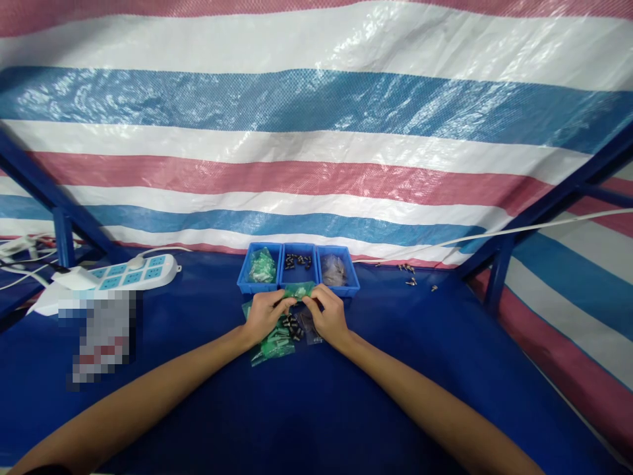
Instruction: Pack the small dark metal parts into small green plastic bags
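Observation:
Between my two hands a small green plastic bag (299, 290) is stretched, with something pale inside it. My left hand (264, 315) pinches its left side and my right hand (329, 315) pinches its right side. Under and between the hands lie green bags (274, 346), a heap of small black fittings (293, 326) and a clear bag (311, 330) with dark contents. Just beyond stand three blue bins: the left bin (257, 287) has green bags, the middle bin (299, 248) black fittings, the right bin (353, 282) clear bags.
A white power strip (148, 274) with plugs and cables lies at the left on the blue table (395, 356). Near it is a blurred-out item (106, 333). Several small metal pieces (410, 282) are scattered at the back right. A striped tarp (297, 145) hangs behind, between blue frame bars (539, 198).

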### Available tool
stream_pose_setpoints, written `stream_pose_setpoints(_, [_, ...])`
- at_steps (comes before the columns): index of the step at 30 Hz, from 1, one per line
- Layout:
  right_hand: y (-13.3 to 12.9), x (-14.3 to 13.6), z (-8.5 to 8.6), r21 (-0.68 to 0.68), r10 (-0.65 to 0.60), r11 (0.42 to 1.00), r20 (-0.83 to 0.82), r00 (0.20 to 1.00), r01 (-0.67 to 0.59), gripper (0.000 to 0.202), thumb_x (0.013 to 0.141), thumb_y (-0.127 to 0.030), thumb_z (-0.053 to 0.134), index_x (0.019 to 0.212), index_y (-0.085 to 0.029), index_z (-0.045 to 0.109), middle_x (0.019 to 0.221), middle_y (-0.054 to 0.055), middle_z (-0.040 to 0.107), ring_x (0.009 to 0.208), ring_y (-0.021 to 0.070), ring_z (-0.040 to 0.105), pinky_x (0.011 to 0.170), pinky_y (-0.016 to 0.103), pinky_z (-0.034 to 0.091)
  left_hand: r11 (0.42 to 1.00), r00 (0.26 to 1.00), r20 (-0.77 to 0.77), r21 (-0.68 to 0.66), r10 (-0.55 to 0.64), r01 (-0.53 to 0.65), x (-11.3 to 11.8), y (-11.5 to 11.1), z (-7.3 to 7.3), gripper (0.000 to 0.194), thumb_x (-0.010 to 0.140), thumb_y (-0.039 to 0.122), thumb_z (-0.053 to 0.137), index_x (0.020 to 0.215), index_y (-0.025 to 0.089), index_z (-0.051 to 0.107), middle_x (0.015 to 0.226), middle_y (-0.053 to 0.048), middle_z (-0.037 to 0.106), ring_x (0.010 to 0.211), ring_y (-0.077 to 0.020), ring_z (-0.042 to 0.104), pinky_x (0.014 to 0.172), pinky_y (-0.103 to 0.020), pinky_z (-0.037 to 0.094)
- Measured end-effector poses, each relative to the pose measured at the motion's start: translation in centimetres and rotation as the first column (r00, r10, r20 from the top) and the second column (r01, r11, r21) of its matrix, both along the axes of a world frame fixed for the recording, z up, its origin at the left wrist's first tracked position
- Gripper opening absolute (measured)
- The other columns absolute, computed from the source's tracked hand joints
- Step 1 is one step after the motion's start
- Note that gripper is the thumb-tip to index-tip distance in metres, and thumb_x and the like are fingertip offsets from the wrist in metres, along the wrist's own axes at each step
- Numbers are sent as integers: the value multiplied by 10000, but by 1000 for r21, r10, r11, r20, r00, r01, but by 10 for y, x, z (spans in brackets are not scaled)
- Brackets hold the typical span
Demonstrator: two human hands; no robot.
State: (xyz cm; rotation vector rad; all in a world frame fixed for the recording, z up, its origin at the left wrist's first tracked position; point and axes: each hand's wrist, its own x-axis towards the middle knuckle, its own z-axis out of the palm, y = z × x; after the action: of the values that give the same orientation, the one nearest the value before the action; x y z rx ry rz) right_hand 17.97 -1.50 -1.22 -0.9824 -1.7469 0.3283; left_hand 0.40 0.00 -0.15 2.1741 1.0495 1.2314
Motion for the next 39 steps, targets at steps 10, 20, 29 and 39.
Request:
stream_pose_setpoints(10, [3,4,0,1,-178,983,-238,955,183,236,912,-273,492,694,-180,492,644,-16,449,592,117,440,564,240,382,997,848,524,-52,77,-58,0,2,12,209,939,320,454,988,171,591,758,-3,589,445,-53,488,434,-187,395])
stream_pose_setpoints(20, [1,4,1,18,-97,995,-167,981,102,174,914,-245,483,765,-176,539,695,5,496,628,126,481,581,246,405,985,995,75,-151,-70,81,-8,18,32,237,846,388,590,841,158,645,618,22,583,441,-67,475,458,-199,398])
stream_pose_setpoints(29, [-6,-1,1,83,-20,996,-85,996,27,156,897,-198,516,748,-172,556,683,23,532,645,143,508,615,271,420,1000,998,-62,3,-13,13,0,4,24,347,910,375,503,650,148,535,527,34,470,502,-92,444,522,-209,351])
stream_pose_setpoints(39, [-5,1,1,110,-4,994,-55,998,10,148,895,-188,518,758,-172,573,698,31,557,662,148,536,630,274,441,986,994,-86,156,68,-54,3,-7,18,294,926,304,484,682,149,538,584,19,468,527,-92,432,542,-211,345])
